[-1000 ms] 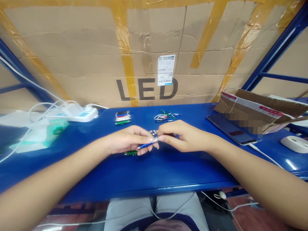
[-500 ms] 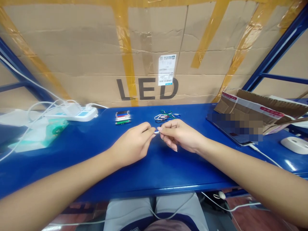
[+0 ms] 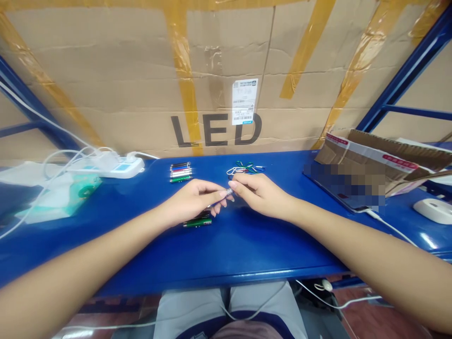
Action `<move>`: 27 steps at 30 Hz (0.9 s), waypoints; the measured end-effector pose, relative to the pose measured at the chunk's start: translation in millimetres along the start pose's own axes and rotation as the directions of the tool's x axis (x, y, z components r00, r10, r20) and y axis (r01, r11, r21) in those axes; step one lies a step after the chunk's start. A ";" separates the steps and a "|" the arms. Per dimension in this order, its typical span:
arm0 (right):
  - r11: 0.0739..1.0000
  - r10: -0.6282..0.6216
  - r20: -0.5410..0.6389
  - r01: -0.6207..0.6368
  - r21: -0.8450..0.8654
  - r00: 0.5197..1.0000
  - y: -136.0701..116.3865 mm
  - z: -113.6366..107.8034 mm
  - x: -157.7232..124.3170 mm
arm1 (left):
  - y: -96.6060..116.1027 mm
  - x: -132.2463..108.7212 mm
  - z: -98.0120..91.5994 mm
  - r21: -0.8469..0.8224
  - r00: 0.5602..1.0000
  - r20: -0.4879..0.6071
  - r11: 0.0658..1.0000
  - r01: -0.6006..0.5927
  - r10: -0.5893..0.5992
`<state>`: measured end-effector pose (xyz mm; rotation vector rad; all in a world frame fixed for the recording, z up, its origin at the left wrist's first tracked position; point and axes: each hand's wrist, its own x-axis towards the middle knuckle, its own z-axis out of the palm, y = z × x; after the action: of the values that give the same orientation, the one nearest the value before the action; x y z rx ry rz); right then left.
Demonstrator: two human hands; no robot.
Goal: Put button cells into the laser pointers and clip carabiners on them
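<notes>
My left hand point(image 3: 197, 200) is closed around a slim tube, mostly hidden by the fingers, whose ribbed silvery end point(image 3: 229, 192) shows between the hands. The fingertips of my right hand point(image 3: 263, 193) pinch that end. Below my left hand a small green metal tube point(image 3: 197, 222) lies on the blue table, with a dark tube point(image 3: 202, 215) partly covered behind it. Beyond that hand, a row of small coloured tubes point(image 3: 181, 172) lies side by side. Just past my right hand is a loose cluster of coloured carabiners point(image 3: 245, 168).
A white power strip point(image 3: 123, 167) with cables and a green-white packet point(image 3: 67, 195) are on the left. To the right are an opened cardboard box point(image 3: 370, 153), a cabled phone or tablet point(image 3: 339, 195) and a white mouse point(image 3: 435, 210). A large carton point(image 3: 141, 84) stands behind the blue table point(image 3: 254, 249).
My left hand has turned and its fingers have opened out somewhat, uncovering the green and dark tubes below it. My right fingers have curled in around the silvery end.
</notes>
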<state>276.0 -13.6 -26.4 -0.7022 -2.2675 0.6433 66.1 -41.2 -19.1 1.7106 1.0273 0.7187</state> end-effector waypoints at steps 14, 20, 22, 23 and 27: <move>0.991 0.095 -0.058 -0.100 -0.085 0.994 -11.9 8.7 -2.8 | 9.1 -10.7 20.4 0.153 0.994 -0.110 0.988 -0.011 0.028; 0.978 0.126 -0.053 -0.133 -0.158 0.991 3.5 11.3 1.6 | 3.5 -3.7 -6.8 0.689 0.945 -0.049 0.696 -0.203 0.324; 0.968 0.091 -0.025 -0.095 -0.233 0.996 8.2 9.4 2.2 | 0.3 -0.7 -24.7 0.827 0.942 -0.073 0.547 -0.127 0.328; 0.961 0.061 -0.008 -0.061 -0.271 0.998 10.0 8.1 2.3 | -1.8 0.5 -34.0 0.872 0.953 -0.093 0.486 -0.061 0.287; 0.921 -0.053 0.073 0.077 -0.382 0.996 13.6 3.7 1.0 | -12.2 4.0 -62.1 0.934 0.968 -0.219 0.315 0.171 0.126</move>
<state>276.9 -3.8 -36.6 -0.7948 -2.4931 0.1857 12.8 -8.5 -8.9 2.6516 1.9187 0.2361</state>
